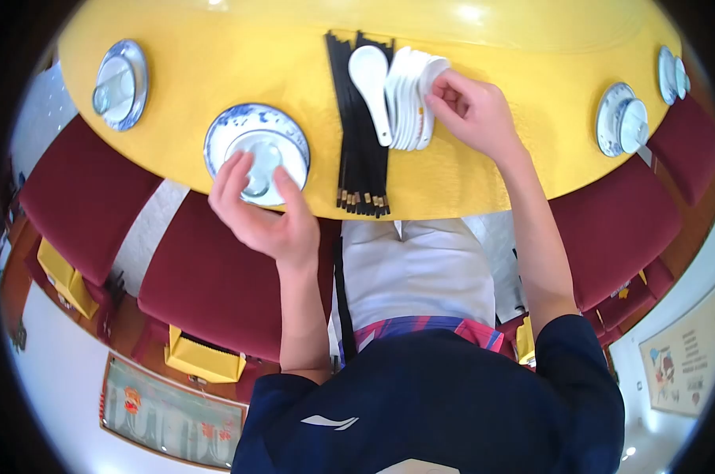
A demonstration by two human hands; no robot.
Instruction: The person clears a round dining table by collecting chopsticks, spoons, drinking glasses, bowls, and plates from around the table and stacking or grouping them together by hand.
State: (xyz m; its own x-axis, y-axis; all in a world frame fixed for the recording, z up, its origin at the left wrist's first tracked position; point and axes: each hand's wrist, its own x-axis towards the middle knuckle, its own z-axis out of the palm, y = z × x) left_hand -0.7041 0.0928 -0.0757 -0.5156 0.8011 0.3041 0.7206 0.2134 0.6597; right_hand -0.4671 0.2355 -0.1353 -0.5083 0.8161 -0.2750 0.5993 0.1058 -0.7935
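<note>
My left hand (270,225) is over the near edge of a blue-and-white plate (255,115), its fingers and thumb spread apart. A clear glass cup (261,164) stands on the plate between thumb and fingers; whether they touch it I cannot tell. My right hand (474,112) is closed, fingertips pinching the bowl end of the rightmost white spoon (434,73) in a nested stack of spoons (405,103). A single white spoon (370,79) lies left of the stack, on a bundle of black chopsticks (359,166).
The yellow round table (468,189) carries more settings: a plate with a glass (128,83) at left, another plate (612,118) at right, and a further plate (667,75) beyond it. Dark red chairs (215,276) line the near edge on both sides of me.
</note>
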